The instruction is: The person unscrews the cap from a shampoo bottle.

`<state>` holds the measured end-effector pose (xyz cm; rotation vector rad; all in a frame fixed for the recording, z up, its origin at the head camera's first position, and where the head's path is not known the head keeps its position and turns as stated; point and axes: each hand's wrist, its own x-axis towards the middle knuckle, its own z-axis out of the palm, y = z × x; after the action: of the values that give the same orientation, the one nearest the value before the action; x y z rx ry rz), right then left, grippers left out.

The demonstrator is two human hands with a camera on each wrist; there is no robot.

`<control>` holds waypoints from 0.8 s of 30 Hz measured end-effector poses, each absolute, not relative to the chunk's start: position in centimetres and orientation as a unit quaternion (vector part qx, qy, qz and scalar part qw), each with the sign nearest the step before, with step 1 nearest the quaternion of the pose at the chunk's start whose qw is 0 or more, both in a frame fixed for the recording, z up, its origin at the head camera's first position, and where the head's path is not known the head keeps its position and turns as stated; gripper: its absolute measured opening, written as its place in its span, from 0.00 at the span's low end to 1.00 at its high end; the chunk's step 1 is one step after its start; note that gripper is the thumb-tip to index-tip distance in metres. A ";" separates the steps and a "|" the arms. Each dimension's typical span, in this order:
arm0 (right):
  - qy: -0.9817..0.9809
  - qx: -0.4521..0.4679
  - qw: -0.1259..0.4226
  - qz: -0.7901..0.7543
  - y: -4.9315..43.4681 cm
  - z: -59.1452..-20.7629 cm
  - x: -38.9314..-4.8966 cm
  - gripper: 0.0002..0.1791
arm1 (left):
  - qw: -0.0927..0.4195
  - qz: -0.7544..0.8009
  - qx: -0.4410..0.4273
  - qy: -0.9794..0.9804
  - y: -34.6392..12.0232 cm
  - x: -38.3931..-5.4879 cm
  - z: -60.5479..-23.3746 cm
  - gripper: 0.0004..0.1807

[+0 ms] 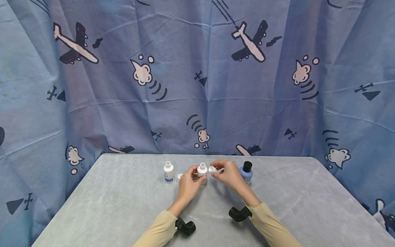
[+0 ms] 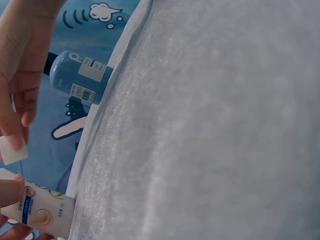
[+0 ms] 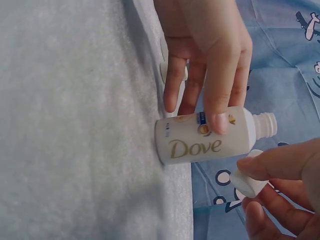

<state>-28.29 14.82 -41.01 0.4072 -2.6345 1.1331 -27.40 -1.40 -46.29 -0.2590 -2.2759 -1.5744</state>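
Observation:
Near the back of the table, my left hand holds a small white Dove bottle upright, fingers and thumb around its sides. Its threaded neck is bare. Just to the right, my right hand pinches a white cap between thumb and fingers, apart from the bottle mouth. In the left wrist view, the cap appears close over the bottle, whose top the left thumb partly covers.
Left of the hands stands another uncapped white bottle with a blue label. A loose white cap lies beside it, partly hidden by the left hand. A blue bottle with a black cap stands behind the right wrist. A patterned blue curtain hangs behind the table.

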 end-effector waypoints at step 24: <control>-0.910 0.148 0.080 0.379 15.5 -43.2 -29.1 0.14 | 0.181 -0.557 -0.082 -0.807 -2.4 -26.6 -45.4 0.21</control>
<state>-29.07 15.50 -43.17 0.4439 -2.7209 1.1337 -26.57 -2.39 -45.37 -0.2316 -2.2782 -1.5723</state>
